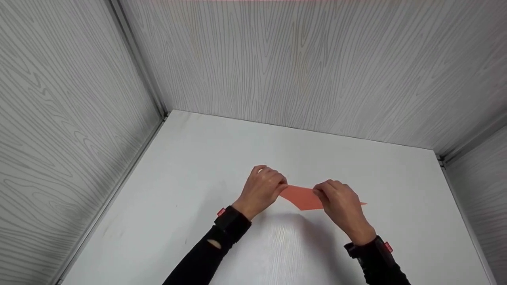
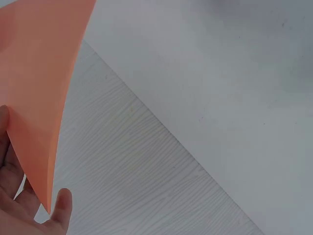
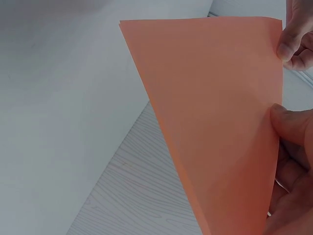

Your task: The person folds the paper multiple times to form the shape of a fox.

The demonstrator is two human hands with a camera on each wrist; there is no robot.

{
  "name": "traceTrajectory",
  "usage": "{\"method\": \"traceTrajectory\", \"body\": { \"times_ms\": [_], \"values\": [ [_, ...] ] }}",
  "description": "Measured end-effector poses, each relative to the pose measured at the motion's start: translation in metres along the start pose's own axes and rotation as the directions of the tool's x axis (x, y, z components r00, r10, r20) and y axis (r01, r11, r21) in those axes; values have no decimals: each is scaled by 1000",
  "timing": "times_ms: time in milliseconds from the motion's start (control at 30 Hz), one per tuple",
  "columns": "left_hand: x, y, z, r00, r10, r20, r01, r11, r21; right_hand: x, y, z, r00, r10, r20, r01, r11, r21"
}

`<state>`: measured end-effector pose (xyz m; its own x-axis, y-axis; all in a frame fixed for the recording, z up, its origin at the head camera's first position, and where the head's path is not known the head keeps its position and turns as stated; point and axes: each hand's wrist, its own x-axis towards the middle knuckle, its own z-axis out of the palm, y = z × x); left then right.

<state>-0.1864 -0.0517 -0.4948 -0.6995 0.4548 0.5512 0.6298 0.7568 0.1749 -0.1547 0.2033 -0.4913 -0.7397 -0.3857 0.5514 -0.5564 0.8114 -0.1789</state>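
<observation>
An orange sheet of paper [image 1: 303, 197], with a doubled folded-looking edge and pointed corners, is held up between the two hands over the white table. At its left end, my left hand [image 1: 262, 189] pinches a corner between thumb and fingers. My right hand [image 1: 341, 202] grips the upper edge farther right, and a thin paper tip sticks out beyond it. In the right wrist view the paper [image 3: 215, 98] spreads broadly, the right thumb [image 3: 288, 123] pressing its face. The left wrist view has the narrow end of the paper [image 2: 36, 112] beside the left fingers [image 2: 12, 171].
Below the hands lies a white tabletop [image 1: 214, 146], with their shadows on it. Wood-grain panels stand at the back [image 1: 277, 59], the left [image 1: 59, 138] and the right. Black bands [image 1: 233, 224] wrap both wrists.
</observation>
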Motion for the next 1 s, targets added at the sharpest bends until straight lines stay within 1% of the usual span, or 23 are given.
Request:
{"method": "traceTrajectory", "body": {
  "times_ms": [200,333,533,667,833,933,1000],
  "values": [
    [-4,-9,-2,999,-29,-20,29,1000,3,-1,6,-1,999,9,-39,-9,1000,0],
    [-6,-15,-2,999,-24,-32,24,1000,3,-2,10,-2,999,10,-34,-10,1000,1],
    [-9,-23,-3,997,-70,-41,69,997,-28,-3,16,-5,999,22,-44,-22,1000,-8],
    [-10,-26,-6,996,-74,-40,73,996,-41,-2,17,-5,999,6,-45,-6,1000,-9],
    [-13,-30,-9,994,-102,-49,100,994,-43,-3,19,-5,999,12,-49,-12,1000,-10],
    [-14,-32,-10,992,-118,-50,114,991,-63,-3,20,-4,999,13,-45,-13,1000,-11],
    [-14,-34,-11,991,-126,-51,121,988,-96,-2,20,-4,999,12,-44,-12,1000,-10]
  ]
}}
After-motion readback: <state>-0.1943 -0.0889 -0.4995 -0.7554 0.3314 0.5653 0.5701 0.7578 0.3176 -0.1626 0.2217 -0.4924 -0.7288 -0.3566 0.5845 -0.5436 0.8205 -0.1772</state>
